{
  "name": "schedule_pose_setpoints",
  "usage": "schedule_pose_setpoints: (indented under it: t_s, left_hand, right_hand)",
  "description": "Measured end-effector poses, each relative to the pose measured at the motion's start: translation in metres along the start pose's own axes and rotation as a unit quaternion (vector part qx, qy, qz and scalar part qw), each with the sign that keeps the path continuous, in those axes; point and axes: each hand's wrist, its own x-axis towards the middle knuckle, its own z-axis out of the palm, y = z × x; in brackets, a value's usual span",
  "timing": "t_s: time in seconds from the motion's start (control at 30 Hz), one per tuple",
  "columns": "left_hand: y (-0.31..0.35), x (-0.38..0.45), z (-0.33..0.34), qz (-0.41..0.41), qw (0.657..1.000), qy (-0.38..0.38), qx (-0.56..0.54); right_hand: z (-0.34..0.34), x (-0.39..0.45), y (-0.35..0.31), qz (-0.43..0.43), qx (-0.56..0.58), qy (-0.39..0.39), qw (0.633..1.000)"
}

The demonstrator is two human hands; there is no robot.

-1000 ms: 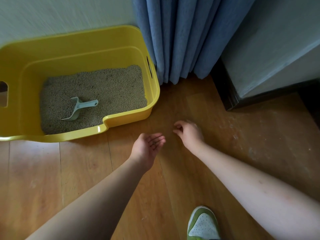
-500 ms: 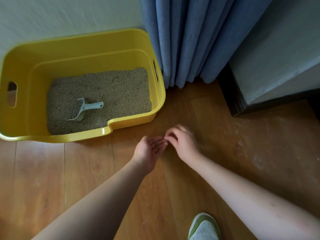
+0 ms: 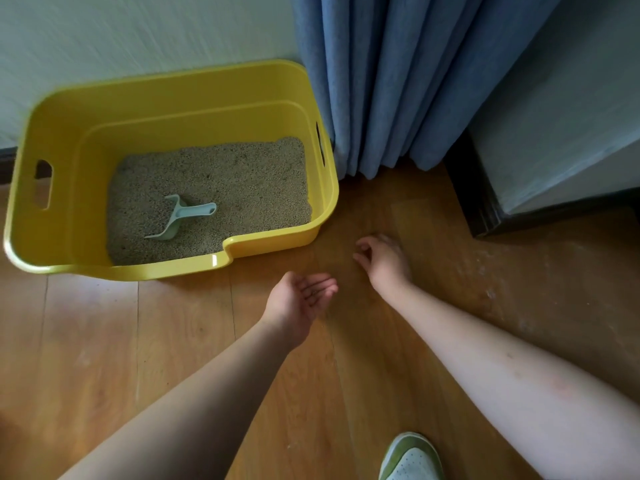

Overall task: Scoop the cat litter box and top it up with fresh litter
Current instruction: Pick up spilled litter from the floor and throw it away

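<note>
The wood floor [image 3: 346,375] is seen under both hands. The yellow litter box [image 3: 62,140] sits up-left of the fingers, scoop [image 3: 180,218] laid on the litter [image 3: 242,188]. Left hand [image 3: 298,303] is cupped palm-up, fingers relaxed, a few grains held. Right hand [image 3: 382,259] fingers are curled just above the floor, nothing visibly pinched.

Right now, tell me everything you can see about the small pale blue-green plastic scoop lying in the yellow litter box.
The small pale blue-green plastic scoop lies on its side on the beige granular litter, in the front left part of the yellow plastic litter box. Its open, litter-filled mouth faces left, and its short handle points right, with a small hole at the tip. Only litter touches it; neither hand is near.
</note>
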Motion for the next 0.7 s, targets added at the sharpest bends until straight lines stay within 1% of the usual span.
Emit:
schedule_pose_setpoints:
  t_s: [0.1, 0.17, 0.2, 0.27, 0.3, 0.37, 0.43, 0.5, 0.53, 0.6, 0.67, 0.7]
  left_hand:
    - [0.004, -0.004, -0.005, 0.005, 1.0, 0.004, -0.006]
    - [0.007, -0.005, -0.006, 0.012, 1.0, 0.006, -0.013]
    - [0.007, -0.006, -0.005, 0.012, 1.0, 0.009, -0.013]
    - [0.006, -0.006, -0.003, 0.011, 1.0, 0.012, -0.01]
    - [0.005, -0.006, -0.001, 0.011, 1.0, 0.011, -0.01]
    - [0.002, -0.004, 0.003, 0.007, 1.0, 0.01, -0.006]
    - [-0.003, -0.004, 0.009, 0.0, 1.0, 0.004, -0.002]
    - [-0.01, -0.002, 0.015, -0.002, 1.0, -0.001, -0.006]
    - [-0.013, -0.001, 0.018, -0.002, 1.0, -0.003, -0.01]
    - [-0.02, -0.001, 0.023, -0.006, 1.0, -0.009, -0.011]
    - [-0.026, -0.001, 0.023, -0.016, 1.0, -0.008, 0.003]
    - [-0.027, -0.002, 0.021, -0.02, 1.0, -0.006, 0.01]
  right_hand:
    - [0.006, 0.006, -0.003, -0.004, -0.046, 0.023, 0.999]
    - [0.005, 0.009, -0.007, 0.0, -0.072, 0.013, 0.997]
    - [0.004, 0.008, -0.009, 0.003, -0.072, 0.004, 0.997]
    - [-0.002, 0.001, -0.012, -0.006, -0.024, 0.001, 1.0]
    - [-0.006, -0.006, -0.015, -0.025, 0.01, 0.006, 1.0]
    - [-0.015, -0.028, -0.021, -0.093, 0.051, 0.019, 0.994]
    - [-0.022, -0.051, -0.028, -0.152, 0.059, 0.015, 0.987]
    - [-0.025, -0.068, -0.031, -0.173, 0.059, 0.012, 0.983]
    - [-0.027, -0.075, -0.029, -0.167, 0.064, 0.017, 0.984]
    - [-0.031, -0.081, -0.019, -0.123, 0.086, 0.046, 0.988]
    - [-0.037, -0.08, 0.0, -0.044, 0.107, 0.072, 0.991]
    - [-0.038, -0.078, 0.012, 0.001, 0.111, 0.072, 0.991]
